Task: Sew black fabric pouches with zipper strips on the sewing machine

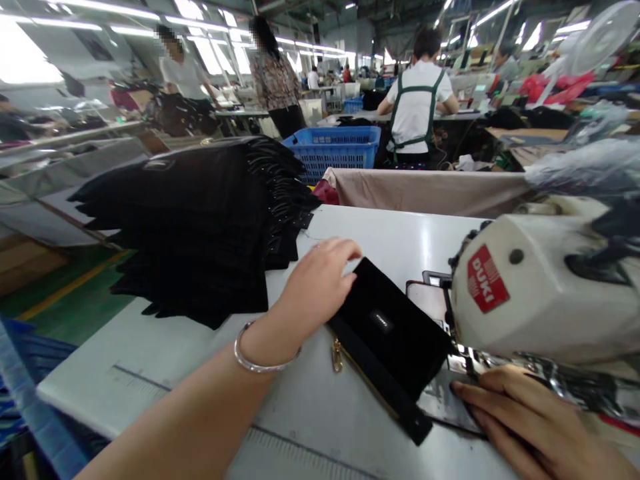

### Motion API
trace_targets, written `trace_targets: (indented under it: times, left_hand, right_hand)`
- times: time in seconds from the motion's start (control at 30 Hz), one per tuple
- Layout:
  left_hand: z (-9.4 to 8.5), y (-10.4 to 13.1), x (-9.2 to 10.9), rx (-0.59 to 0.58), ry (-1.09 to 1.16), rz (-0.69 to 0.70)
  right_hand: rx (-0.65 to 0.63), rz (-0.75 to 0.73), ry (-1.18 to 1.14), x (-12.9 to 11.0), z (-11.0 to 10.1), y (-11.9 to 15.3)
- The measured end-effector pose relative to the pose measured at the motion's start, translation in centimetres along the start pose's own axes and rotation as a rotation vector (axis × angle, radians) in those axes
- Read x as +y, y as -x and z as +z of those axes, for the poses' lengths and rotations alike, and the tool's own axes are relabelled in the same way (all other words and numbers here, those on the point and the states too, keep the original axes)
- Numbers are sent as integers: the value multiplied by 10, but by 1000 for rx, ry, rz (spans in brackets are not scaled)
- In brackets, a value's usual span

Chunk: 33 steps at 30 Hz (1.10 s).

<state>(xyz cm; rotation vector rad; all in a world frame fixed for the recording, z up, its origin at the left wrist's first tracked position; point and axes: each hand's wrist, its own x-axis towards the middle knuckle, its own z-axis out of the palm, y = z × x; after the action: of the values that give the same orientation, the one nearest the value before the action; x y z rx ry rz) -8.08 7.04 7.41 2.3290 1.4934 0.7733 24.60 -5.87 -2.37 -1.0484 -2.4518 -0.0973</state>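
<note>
A black fabric pouch piece (pixel 400 340) lies slantwise on the white sewing table, with a small label near its middle and a zipper along its lower edge. A gold zipper pull (pixel 337 355) hangs off that edge. My left hand (pixel 325 277), a bangle on its wrist, pinches the pouch's far left corner between thumb and fingers. The pouch's right end reaches the sewing machine (pixel 530 280), by the needle area. My right hand (pixel 530 417) rests beside the metal plate (pixel 453 400) with its fingers stretched out, near the pouch but apart from it.
A tall pile of black fabric pieces (pixel 195 220) stands on the table's left part. Beyond are a blue plastic basket (pixel 335 147) and a beige cloth-covered edge (pixel 425 190). A person in a white shirt (pixel 417 100) sits with their back to me; others stand further left.
</note>
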Motion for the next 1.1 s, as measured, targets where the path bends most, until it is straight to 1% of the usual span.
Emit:
trace_targets:
  times: [0.03,0.07,0.1,0.23,0.27,0.3,0.33,0.37,0.43,0.5,0.53,0.63,0.73,0.87,0.97,1.1]
  left_hand:
    - [4,2,3,94,-99,41]
    - [9,5,8,130,-140,104]
    - [15,8,14,94,-128,194]
    - [49,25,34,-296,2,699]
    - [57,28,36,-356,8,780]
    - [64,30,37,-394,19,819]
    - [68,31,37,-423,41,815]
    - [71,31,37,-448,68,775]
    - [71,29,39,-473,91,656]
    - [68,25,43,-492,30,578]
    - [68,23,44,-500,-15,568]
    - [71,18,45,-508,-77,625]
    - [79,19,38,-431,-37,672]
    - [87,30,30,-311,9,722]
    - [91,33,30,-273,-6,760]
    - [94,30,31,-249,-12,781]
  right_hand:
    - [-16,18,0,-2,-1,-2]
    - [-25,42,-7,-5,-3,-4]
    - [-26,64,-30,-8,-4,-8]
    - [-30,76,-151,-15,-11,-22]
    - [-26,70,-166,-16,-13,-25]
    - [-26,65,-176,-16,-15,-26]
    - [-30,60,-185,-16,-16,-26]
    - [-36,56,-194,-16,-18,-26]
    - [-54,47,-207,-15,-20,-26]
    - [-70,42,-214,-15,-21,-25]
    - [-77,40,-219,-15,-21,-25]
    - [-86,41,-228,-14,-20,-24]
    - [-90,38,-235,-12,-19,-23]
    - [-92,31,-254,-12,-21,-23]
    - [-91,34,-254,-13,-21,-23]
    - [-79,36,-246,-14,-20,-22]
